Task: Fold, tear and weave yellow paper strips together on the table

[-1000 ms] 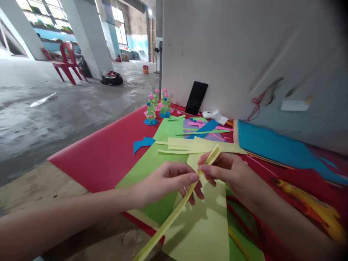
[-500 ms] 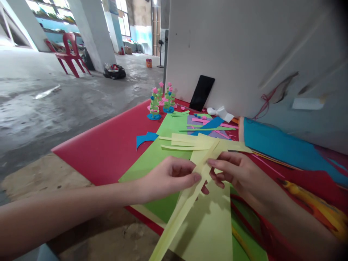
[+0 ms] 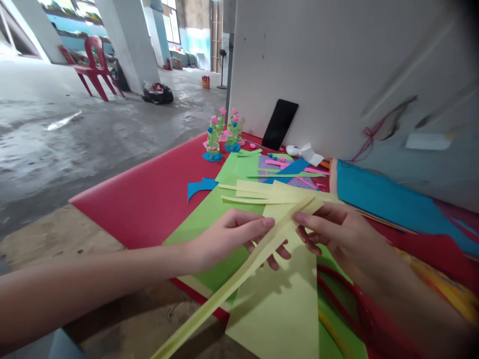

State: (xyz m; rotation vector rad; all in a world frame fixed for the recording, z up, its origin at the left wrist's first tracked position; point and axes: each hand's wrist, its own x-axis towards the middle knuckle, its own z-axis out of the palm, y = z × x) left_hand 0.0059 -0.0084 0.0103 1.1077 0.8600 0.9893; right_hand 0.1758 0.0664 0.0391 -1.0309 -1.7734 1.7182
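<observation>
A long, narrow yellow paper strip [image 3: 239,275], creased lengthwise, slants from the bottom edge up to the right. My left hand [image 3: 235,237] pinches it near its middle, thumb on top and fingers beneath. Near its upper end, my right hand [image 3: 329,232] grips it between thumb and fingers. Under both hands lies a wide yellow sheet [image 3: 284,304] on a green sheet [image 3: 202,229]. Further yellow strips [image 3: 254,189] rest just beyond my hands.
Small paper plants [image 3: 213,142] stand at the back of the red-covered table [image 3: 149,199]. A black phone [image 3: 280,124] leans on the wall. Blue sheets [image 3: 377,194] lie right. A yellow-orange tool [image 3: 437,279] lies partly behind my right forearm; red handles [image 3: 337,276] show beside the yellow sheet.
The strip's upper end has shifted right with my right hand, and its lower end has swung left. My left hand has moved slightly up and left along it.
</observation>
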